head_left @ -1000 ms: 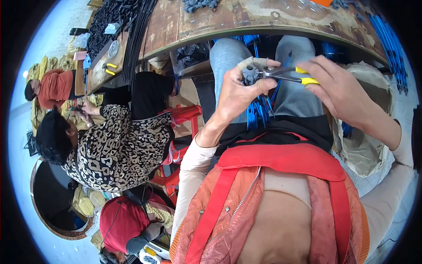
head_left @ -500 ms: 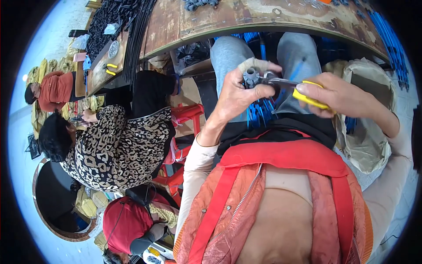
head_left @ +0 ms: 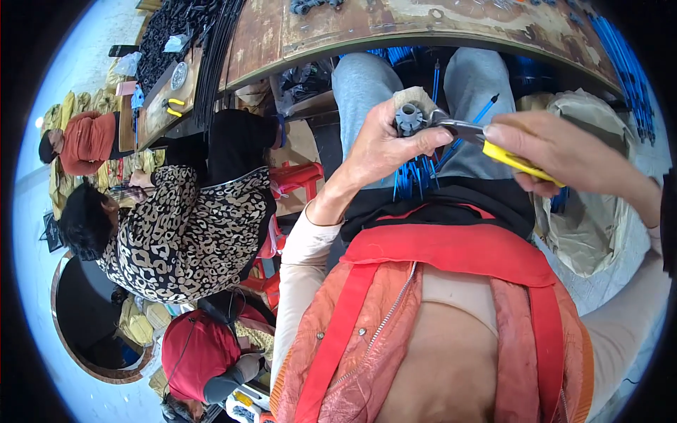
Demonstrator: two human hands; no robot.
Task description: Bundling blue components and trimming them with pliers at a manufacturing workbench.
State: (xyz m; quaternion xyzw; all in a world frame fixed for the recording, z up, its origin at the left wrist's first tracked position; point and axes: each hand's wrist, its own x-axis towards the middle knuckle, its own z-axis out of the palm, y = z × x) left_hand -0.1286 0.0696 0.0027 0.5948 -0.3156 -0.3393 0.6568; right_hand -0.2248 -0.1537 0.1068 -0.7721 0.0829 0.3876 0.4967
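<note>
The left hand (head_left: pixel 384 144) has its grip closed on a small grey fitting (head_left: pixel 408 117), thumb across the front, held over the lap below the worktop (head_left: pixel 395 32) edge. The fitting's open round end faces up toward the camera. The right hand (head_left: pixel 564 151) grips closed on yellow-handled pliers (head_left: pixel 486 141). The pliers' long axis runs nearly level, handles at the right, nose pointing left and slightly up, meeting the fitting. Blue rods (head_left: pixel 416 176) lie on the lap beneath. A person in a spotted top (head_left: pixel 190 233) sits to the left.
</note>
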